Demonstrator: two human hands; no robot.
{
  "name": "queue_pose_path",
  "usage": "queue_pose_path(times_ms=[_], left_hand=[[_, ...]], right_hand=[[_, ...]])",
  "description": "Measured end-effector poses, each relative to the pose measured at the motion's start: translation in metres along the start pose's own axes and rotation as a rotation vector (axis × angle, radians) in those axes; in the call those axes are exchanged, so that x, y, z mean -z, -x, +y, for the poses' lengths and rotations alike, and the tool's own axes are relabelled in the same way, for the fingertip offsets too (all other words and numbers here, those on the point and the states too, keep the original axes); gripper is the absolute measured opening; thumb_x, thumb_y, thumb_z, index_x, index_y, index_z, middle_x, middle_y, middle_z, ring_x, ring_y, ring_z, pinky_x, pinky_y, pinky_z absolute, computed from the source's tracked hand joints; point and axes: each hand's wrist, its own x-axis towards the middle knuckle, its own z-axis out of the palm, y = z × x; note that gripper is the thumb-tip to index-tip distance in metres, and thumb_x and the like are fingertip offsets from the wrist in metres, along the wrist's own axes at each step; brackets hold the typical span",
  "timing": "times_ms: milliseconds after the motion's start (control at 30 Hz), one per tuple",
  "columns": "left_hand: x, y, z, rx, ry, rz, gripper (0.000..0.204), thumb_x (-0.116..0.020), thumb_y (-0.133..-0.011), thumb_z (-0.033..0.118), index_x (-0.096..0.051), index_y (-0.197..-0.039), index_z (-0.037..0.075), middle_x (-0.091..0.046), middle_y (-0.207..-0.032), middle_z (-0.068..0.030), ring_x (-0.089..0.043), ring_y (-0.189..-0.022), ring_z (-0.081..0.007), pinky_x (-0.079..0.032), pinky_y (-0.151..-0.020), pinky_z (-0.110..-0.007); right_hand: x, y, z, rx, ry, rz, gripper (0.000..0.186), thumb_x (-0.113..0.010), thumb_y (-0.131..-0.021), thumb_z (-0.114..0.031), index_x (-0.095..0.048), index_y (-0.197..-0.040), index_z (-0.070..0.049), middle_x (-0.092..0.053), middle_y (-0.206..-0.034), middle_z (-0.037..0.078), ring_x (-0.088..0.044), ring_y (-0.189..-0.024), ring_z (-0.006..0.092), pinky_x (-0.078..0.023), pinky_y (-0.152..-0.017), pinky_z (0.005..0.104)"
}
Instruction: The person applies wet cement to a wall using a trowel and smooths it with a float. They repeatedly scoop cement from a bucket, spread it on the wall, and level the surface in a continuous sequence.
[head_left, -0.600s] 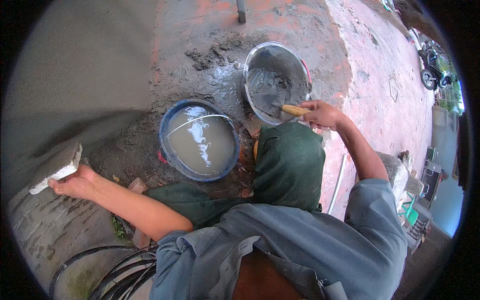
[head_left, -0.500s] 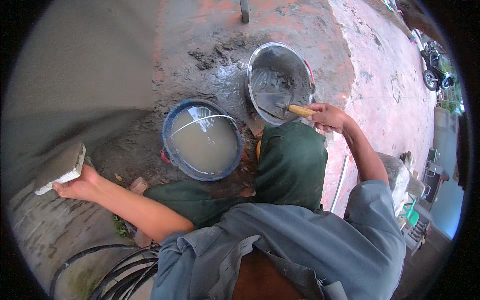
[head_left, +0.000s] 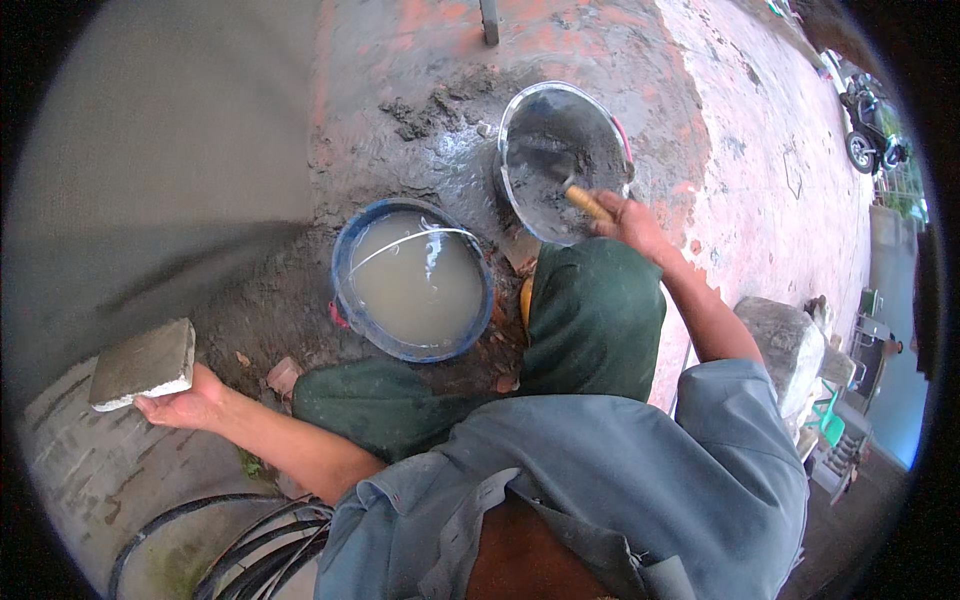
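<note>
Trowel (head_left: pixel 587 203) — in right hand (head_left: pixel 633 227) — now reaches farther into bucket (head_left: pixel 550 104).

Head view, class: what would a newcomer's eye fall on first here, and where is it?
Probably the blue-rimmed bucket of cloudy water, near the middle. Above and to its right, the right hand holds a wooden-handled trowel at a second bucket with grey mix inside. Far left, the left hand holds a flat slab.
</note>
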Motion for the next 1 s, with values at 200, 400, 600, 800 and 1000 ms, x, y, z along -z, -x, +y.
queue_pose_path(times_ms=[200,400,600,800,1000], left_hand=[[0.001,-0.005,0.006,0.148,0.132,0.132,0.053,-0.065,-0.085,0.031,-0.06,-0.129,0.002,-0.066,-0.125,-0.0138,-0.063,-0.115,-0.0296,-0.052,-0.101,-0.046],[-0.013,0.026,-0.01,0.205,0.342,0.227,0.055,-0.059,-0.09,0.036,-0.056,-0.136,0.007,-0.06,-0.137,-0.0113,-0.055,-0.126,-0.0331,-0.043,-0.107,-0.055],[-0.005,0.013,0.014,0.146,0.498,0.031,0.055,-0.062,-0.091,0.041,-0.056,-0.136,0.01,-0.061,-0.134,-0.0079,-0.057,-0.124,-0.0316,-0.044,-0.105,-0.053],[0.001,0.044,0.022,0.34,0.508,0.048,0.054,-0.06,-0.091,0.04,-0.055,-0.136,0.01,-0.061,-0.131,-0.0095,-0.059,-0.12,-0.0315,-0.048,-0.102,-0.051],[0.0,0.086,0.013,0.544,0.661,-0.055,0.055,-0.059,-0.093,0.038,-0.053,-0.139,0.008,-0.06,-0.136,-0.0118,-0.059,-0.123,-0.0335,-0.049,-0.104,-0.053]], right_hand=[[0.013,0.0,0.03,0.279,0.053,-0.187,0.05,-0.068,-0.092,-0.022,-0.058,-0.14,-0.012,-0.064,-0.13,0.022,-0.064,-0.118,0.0361,-0.05,-0.1,0.0432],[0.057,0.003,0.085,-0.068,-0.435,-0.533,0.053,-0.065,-0.089,-0.024,-0.059,-0.138,-0.004,-0.064,-0.116,0.0,-0.057,-0.092,0.0078,-0.047,-0.079,0.0248],[0.071,0.036,0.084,-0.112,-0.895,-0.371,0.07,-0.076,-0.086,-0.036,-0.051,-0.142,-0.003,-0.062,-0.089,0.001,-0.058,-0.067,0.0078,-0.045,-0.054,0.0229],[0.118,0.031,-0.014,0.166,-0.913,-0.226,0.08,-0.079,-0.083,-0.043,-0.046,-0.143,0.0,-0.054,-0.066,-0.002,-0.047,-0.045,0.0066,-0.034,-0.039,0.022],[0.118,0.006,-0.172,0.471,-0.629,-0.252,0.082,-0.077,-0.077,-0.042,-0.053,-0.142,0.002,-0.063,-0.104,0.006,-0.06,-0.073,0.0113,-0.046,-0.058,0.0229]])
